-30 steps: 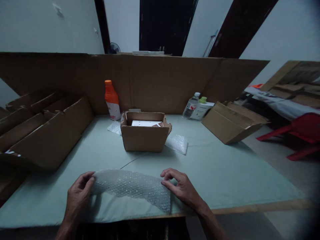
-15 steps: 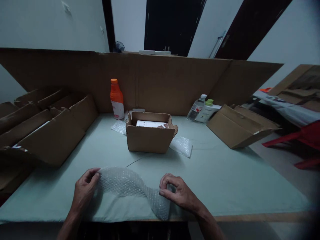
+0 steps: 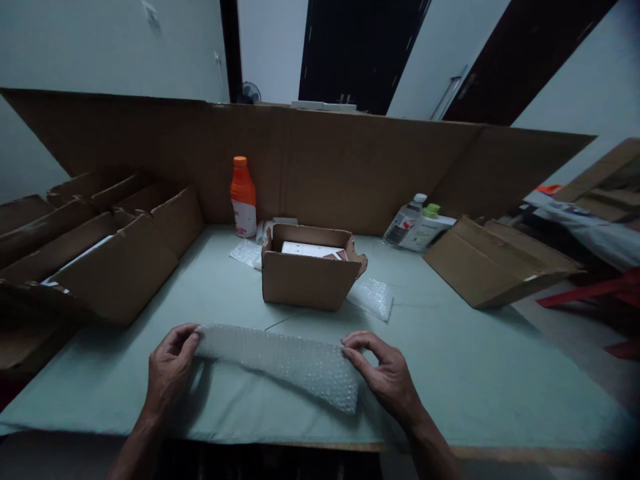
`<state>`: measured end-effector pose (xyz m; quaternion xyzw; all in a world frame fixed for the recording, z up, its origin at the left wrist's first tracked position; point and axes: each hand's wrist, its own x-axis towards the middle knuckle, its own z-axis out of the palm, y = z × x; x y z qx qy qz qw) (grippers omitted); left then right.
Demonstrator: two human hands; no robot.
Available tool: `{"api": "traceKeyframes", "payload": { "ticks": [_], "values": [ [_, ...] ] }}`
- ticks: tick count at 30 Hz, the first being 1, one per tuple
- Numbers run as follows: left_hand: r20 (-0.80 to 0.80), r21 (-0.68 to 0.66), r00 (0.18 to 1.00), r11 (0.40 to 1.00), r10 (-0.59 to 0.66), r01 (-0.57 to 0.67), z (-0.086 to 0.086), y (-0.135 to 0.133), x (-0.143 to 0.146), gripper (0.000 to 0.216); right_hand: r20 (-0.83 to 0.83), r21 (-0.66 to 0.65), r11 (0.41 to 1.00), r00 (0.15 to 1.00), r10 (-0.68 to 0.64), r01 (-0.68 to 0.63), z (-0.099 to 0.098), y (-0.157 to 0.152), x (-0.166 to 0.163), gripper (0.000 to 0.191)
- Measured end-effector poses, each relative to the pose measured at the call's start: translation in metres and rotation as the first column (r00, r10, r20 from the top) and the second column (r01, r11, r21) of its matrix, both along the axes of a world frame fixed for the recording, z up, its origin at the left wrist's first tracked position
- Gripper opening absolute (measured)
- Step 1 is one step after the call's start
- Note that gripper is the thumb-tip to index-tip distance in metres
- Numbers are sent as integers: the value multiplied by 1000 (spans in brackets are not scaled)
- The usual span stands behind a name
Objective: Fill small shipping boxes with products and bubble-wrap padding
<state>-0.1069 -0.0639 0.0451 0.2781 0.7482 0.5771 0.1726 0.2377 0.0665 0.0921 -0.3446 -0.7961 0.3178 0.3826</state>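
A long strip of clear bubble wrap stretches between my two hands above the front of the table. My left hand pinches its left end between thumb and fingers. At the upper right corner, my right hand grips the wrap the same way. The lower right corner of the strip hangs down. Beyond the wrap stands an open cardboard box with white flat items inside it.
Pieces of bubble wrap lie beside the box. An orange-and-white bottle, a clear plastic bottle and a green-capped white container stand before a cardboard screen. Cardboard boxes sit at left, another carton at right.
My right hand has moved right and slightly up, pulling the twisted, sagging bubble wrap out into a flatter, straighter strip. My left hand keeps its pinch. The camera view has shifted slightly.
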Motion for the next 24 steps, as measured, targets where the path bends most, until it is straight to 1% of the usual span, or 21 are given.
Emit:
{"api": "traceKeyframes", "payload": {
  "ticks": [3,6,8,11,15,17,19,21,24],
  "values": [
    [12,11,999,999,33,-34,-2,1,0,43,11,147,988,999,35,-36,-3,-11,0,11],
    [19,-36,1000,999,0,1,-10,-3,-1,44,115,211,968,987,114,-136,-15,-20,0,9],
    [29,-67,999,997,-35,37,-14,-6,-1,44,182,205,960,972,152,-188,-23,-24,2,9],
    [44,-71,998,996,-52,55,-17,-9,-2,44,203,203,960,968,149,-191,-29,-22,6,7],
    [32,-36,998,998,-58,59,-16,-2,0,41,157,253,960,985,78,-116,-23,-18,6,7],
    [28,-9,998,999,-48,48,-16,1,2,39,142,270,957,987,71,-108,-18,-19,3,8],
    [23,9,999,1000,-25,25,-18,3,2,37,145,281,948,983,109,-146,-15,-23,-1,10],
    [8,13,1000,1000,-18,18,-21,1,2,37,179,276,937,969,171,-216,-15,-30,-5,13],
    [-12,-14,998,998,-62,62,-27,-7,-2,37,298,223,919,920,254,-326,-18,-40,-9,13]
  ]
}}
